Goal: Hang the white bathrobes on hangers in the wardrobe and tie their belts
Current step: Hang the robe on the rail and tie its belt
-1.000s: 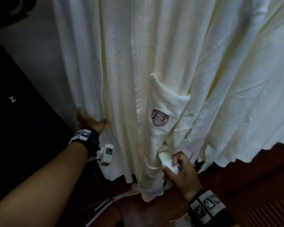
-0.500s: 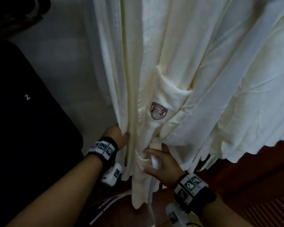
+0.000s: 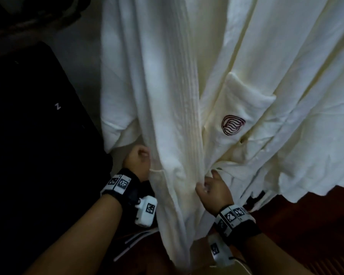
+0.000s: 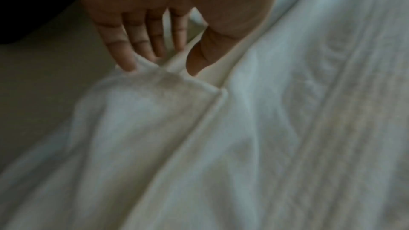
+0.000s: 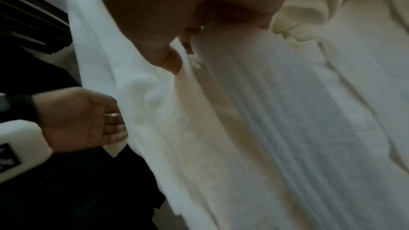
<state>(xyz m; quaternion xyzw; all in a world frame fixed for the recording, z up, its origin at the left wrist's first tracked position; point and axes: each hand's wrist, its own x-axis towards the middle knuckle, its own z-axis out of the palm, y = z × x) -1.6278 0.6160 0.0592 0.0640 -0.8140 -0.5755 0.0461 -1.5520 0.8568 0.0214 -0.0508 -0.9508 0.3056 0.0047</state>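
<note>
A white bathrobe (image 3: pixel 177 96) hangs in front of me, with a red emblem on its pocket (image 3: pixel 232 124). My left hand (image 3: pixel 139 161) holds the left edge of the front panel at hip height. In the left wrist view my thumb and fingers (image 4: pixel 159 66) pinch a folded hem. My right hand (image 3: pixel 209 185) grips the ribbed front band just below the pocket. Its thumb and curled fingers (image 5: pixel 188 46) close on that band, and my left hand (image 5: pixel 84 120) shows at the lower left. A bunched twist of cloth (image 5: pixel 287 29) sits beside the right hand. I cannot make out a belt.
A black case (image 3: pixel 38 116) stands close on the left, with a grey wall (image 3: pixel 83 56) behind it. More white robe cloth (image 3: pixel 306 96) hangs at the right over a reddish wooden floor (image 3: pixel 316 225). White cords (image 3: pixel 135 239) lie on the floor below the hem.
My left hand has moved right along the robe to its front panel edge. The right hand has let go of the rolled piece under the pocket and taken the ribbed band. The view has shifted left.
</note>
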